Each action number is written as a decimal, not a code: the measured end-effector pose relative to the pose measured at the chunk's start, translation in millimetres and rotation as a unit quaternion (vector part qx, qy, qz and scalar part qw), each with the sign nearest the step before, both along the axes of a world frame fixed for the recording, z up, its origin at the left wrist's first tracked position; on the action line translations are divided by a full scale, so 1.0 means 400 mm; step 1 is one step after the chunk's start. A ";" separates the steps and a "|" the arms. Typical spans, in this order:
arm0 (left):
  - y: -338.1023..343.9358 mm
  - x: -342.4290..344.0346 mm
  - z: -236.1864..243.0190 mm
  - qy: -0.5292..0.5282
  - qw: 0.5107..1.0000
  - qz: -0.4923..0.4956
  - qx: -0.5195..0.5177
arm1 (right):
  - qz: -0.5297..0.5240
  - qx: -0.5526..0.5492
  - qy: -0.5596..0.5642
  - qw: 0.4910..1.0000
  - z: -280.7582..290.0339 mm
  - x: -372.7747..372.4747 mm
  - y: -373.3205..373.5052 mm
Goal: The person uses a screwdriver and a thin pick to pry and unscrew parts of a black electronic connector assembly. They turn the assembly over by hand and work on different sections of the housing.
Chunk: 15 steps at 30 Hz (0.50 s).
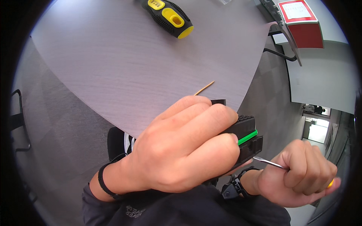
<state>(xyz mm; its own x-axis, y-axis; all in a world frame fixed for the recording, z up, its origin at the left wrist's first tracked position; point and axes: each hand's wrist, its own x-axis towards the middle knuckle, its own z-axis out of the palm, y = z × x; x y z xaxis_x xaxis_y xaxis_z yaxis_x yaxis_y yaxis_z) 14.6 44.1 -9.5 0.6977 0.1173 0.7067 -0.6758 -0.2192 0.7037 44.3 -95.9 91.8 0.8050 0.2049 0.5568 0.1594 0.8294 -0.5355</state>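
A black plastic brick-studded block with a bright green stripe (247, 136) sits held off the table edge, tilted. A slim metal screwdriver shaft with yellow handle end (269, 162) touches its lower right corner.

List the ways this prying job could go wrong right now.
The screwdriver in the right hand has its tip at the seam of the black block with a green strip; a slip could jab the left hand wrapped around it. The block is held in the air off the table, so it may twist or drop.
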 end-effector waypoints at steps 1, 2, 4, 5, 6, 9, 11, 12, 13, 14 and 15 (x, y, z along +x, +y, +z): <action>0.001 0.002 0.001 -0.001 1.000 -0.003 0.003 | 0.023 -0.027 0.052 0.998 0.005 0.003 -0.003; 0.005 0.004 0.005 0.005 1.000 -0.007 -0.002 | 0.036 -0.015 0.083 0.996 0.008 0.009 -0.001; 0.006 0.009 0.005 0.011 1.000 -0.015 -0.004 | 0.068 -0.018 0.103 0.992 0.007 0.021 -0.007; 0.007 0.010 0.005 0.014 1.000 -0.016 -0.008 | 0.089 -0.028 0.104 0.990 0.004 0.028 -0.006; 0.005 0.008 0.002 0.015 1.000 -0.019 -0.010 | 0.111 -0.040 0.101 0.988 0.001 0.032 -0.010; 0.018 0.003 0.002 0.026 0.999 -0.035 -0.004 | 0.189 -0.094 0.079 0.974 0.005 0.053 -0.007; 0.032 -0.006 0.000 0.034 0.998 -0.049 0.008 | 0.238 -0.127 0.065 0.961 0.007 0.067 -0.009; 0.040 -0.005 -0.001 0.032 0.997 -0.063 0.007 | 0.254 -0.140 0.059 0.955 0.012 0.072 -0.008; 0.043 -0.008 0.002 0.033 0.997 -0.063 0.010 | 0.273 -0.153 0.052 0.948 0.012 0.083 -0.010; 0.044 -0.011 0.007 0.036 0.997 -0.064 0.013 | 0.287 -0.166 0.048 0.942 0.013 0.087 -0.010; 0.046 -0.016 0.010 0.041 0.997 -0.063 0.017 | 0.300 -0.175 0.044 0.937 0.016 0.091 -0.011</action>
